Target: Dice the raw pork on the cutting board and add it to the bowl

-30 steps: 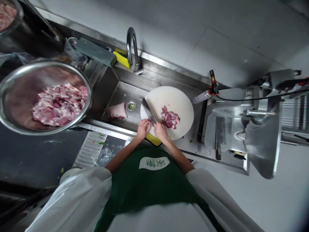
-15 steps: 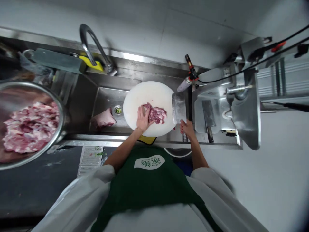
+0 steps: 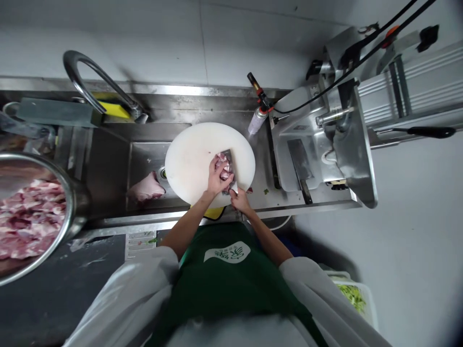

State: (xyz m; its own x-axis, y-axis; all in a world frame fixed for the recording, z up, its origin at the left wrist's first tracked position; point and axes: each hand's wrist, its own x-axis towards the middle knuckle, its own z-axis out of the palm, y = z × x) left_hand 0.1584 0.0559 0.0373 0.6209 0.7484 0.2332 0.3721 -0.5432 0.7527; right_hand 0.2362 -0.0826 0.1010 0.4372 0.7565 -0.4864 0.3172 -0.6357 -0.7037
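A round white cutting board [image 3: 191,154] rests over the steel sink. On it lies a small pile of chopped raw meat [image 3: 223,166], gathered on the flat blade of a cleaver [image 3: 230,161]. My right hand [image 3: 239,196] grips the cleaver's handle at the board's near edge. My left hand [image 3: 216,177] is cupped over the meat, pressing it against the blade.
A large steel bowl [image 3: 74,202] of cut meat stands at left. A whole piece of meat [image 3: 144,189] lies in the sink basin near the drain. A faucet [image 3: 97,79], a gas torch can [image 3: 256,118], a second cleaver [image 3: 300,166] and a slicing machine [image 3: 347,140] sit behind and right.
The cleaver has swung from standing at the board's right edge to lying flat under the meat. My left hand has pushed the pile onto the blade. The view has shifted right.
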